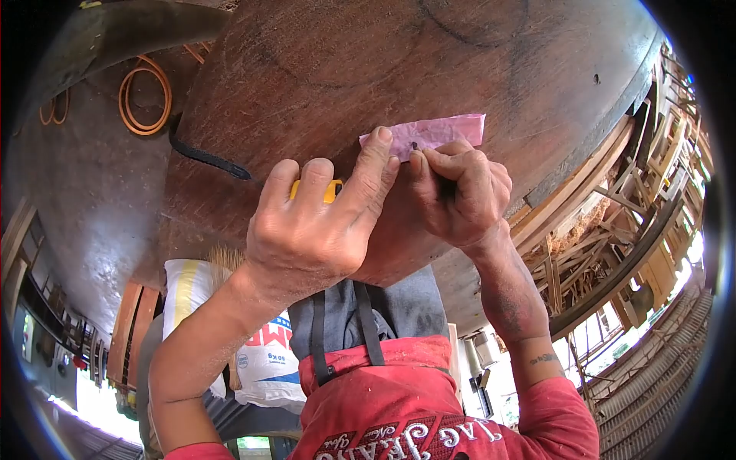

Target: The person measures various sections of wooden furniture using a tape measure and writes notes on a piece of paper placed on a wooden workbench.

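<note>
A creased strip of pink paper [441, 132] lies against the brown wooden surface. My left hand [310, 226] holds the paper's left end, its index fingertip pressing on it and its other fingers bent. A yellow object [330, 191] shows between those fingers, mostly hidden, so its kind is unclear. At the lower edge of the paper, my right hand [464, 192] is closed in a pinch. A small dark stub [415, 146] sticks out at its thumb tip, over the paper; its kind is too small to tell.
Left of my hands lies a black strap [207, 157], with a coiled orange hose [146, 96] beyond it. A printed white sack [268, 368] stands below my left arm. Stacked wood scraps [613, 238] fill the right side.
</note>
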The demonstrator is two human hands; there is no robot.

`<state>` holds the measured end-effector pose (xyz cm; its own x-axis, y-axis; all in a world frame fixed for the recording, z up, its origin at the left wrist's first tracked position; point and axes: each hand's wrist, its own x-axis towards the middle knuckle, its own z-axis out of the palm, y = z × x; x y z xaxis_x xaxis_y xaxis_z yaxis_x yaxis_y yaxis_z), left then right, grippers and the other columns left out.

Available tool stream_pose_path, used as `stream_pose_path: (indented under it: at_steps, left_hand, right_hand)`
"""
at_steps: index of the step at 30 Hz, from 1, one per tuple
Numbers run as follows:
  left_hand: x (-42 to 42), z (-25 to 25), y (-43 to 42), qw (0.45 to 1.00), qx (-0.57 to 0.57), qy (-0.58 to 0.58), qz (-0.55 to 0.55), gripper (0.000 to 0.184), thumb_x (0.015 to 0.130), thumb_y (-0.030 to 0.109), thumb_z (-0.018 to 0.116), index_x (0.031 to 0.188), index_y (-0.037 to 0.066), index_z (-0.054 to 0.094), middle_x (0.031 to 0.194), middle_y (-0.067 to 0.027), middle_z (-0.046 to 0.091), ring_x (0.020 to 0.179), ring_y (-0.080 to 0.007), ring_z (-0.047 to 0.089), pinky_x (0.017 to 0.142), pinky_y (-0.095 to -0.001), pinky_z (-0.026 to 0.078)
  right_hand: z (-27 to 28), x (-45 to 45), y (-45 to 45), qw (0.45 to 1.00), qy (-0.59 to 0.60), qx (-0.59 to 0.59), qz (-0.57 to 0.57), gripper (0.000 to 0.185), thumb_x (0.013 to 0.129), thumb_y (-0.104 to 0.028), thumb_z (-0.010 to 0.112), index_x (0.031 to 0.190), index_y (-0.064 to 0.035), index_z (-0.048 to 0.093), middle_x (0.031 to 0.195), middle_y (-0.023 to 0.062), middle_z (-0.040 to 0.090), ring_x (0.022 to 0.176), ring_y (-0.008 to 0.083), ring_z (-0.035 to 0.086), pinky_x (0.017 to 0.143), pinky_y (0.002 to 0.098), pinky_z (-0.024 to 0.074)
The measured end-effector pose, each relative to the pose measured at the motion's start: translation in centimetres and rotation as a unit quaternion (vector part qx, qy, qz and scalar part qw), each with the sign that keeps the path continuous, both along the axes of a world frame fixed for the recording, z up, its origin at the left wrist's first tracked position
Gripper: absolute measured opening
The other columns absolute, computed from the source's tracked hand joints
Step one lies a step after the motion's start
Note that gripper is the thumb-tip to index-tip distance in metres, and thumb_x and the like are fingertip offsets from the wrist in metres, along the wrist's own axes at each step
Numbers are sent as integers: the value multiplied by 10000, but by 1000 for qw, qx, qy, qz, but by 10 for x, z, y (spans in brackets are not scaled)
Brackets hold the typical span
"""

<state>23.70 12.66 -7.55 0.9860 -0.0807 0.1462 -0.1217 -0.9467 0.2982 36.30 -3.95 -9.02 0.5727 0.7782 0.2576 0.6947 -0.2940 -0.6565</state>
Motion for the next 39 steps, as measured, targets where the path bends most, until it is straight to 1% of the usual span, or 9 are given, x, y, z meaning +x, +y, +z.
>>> stream_pose_path:
  at_steps: [7, 10, 13, 19, 22, 25, 28, 39]
  left_hand:
    - [-1, -1, -1, 1000, -6, -4, 6, 412, 797, 176, 609, 1180, 87, 731, 1327, -69, 651, 739, -199, 535, 682, -316, 480]
    - [-1, -2, -1, 1000, -2, -9, 3, 407, 799, 175, 609, 1177, 88, 732, 1328, -68, 650, 739, -200, 534, 683, -317, 480]
    - [-1, -2, -1, 1000, -1, -9, 3, 410, 801, 174, 609, 1183, 89, 729, 1332, -66, 648, 737, -199, 532, 684, -318, 480]
    - [-1, 1, 0, 1000, -5, 0, 3, 411, 806, 174, 607, 1191, 92, 727, 1342, -64, 642, 747, -200, 538, 690, -319, 482]
    - [-2, 0, 0, 1000, -3, 3, 3, 413, 804, 177, 607, 1190, 93, 727, 1344, -64, 641, 751, -200, 540, 693, -319, 482]
    - [-3, 0, 0, 1000, 0, 0, 2, 417, 802, 178, 608, 1193, 94, 726, 1344, -63, 641, 751, -200, 540, 693, -320, 482]
    - [-3, 1, 0, 1000, -1, -1, 3, 416, 803, 176, 609, 1193, 94, 727, 1344, -61, 641, 751, -200, 540, 693, -320, 481]
    - [-3, 1, 0, 1000, 2, -2, 4, 414, 815, 175, 613, 1208, 107, 722, 1329, -52, 651, 747, -200, 539, 696, -318, 482]
  right_hand:
    - [0, 0, -1, 1000, 4, -7, 2, 183, 774, 17, 790, 827, -5, 616, 651, 65, 575, 487, 166, 581, 415, 282, 433]
    - [-3, -1, -2, 998, 26, 44, -20, 180, 783, 12, 786, 830, -1, 612, 648, 70, 584, 484, 167, 582, 414, 285, 434]
    - [2, 0, -3, 1000, 26, 4, -16, 180, 788, 6, 785, 834, 3, 612, 652, 75, 593, 487, 168, 588, 415, 284, 438]
    - [1, 1, 0, 1000, -2, -5, -2, 184, 787, 1, 789, 829, 1, 611, 652, 73, 593, 488, 173, 591, 420, 283, 448]
    - [0, -2, -1, 1000, 1, -3, -22, 178, 781, 4, 790, 826, -5, 618, 655, 73, 593, 491, 173, 594, 425, 285, 455]
    - [-2, -3, -3, 999, 17, 23, -21, 176, 777, 7, 790, 823, -9, 621, 656, 73, 592, 493, 173, 596, 427, 287, 457]
    - [4, -1, 2, 1000, 6, -3, -11, 175, 775, 10, 788, 823, -10, 620, 654, 73, 589, 492, 173, 596, 426, 286, 456]
    - [2, -4, -2, 1000, 7, -8, -12, 186, 769, -1, 795, 819, -3, 616, 650, 69, 583, 484, 167, 590, 421, 285, 450]
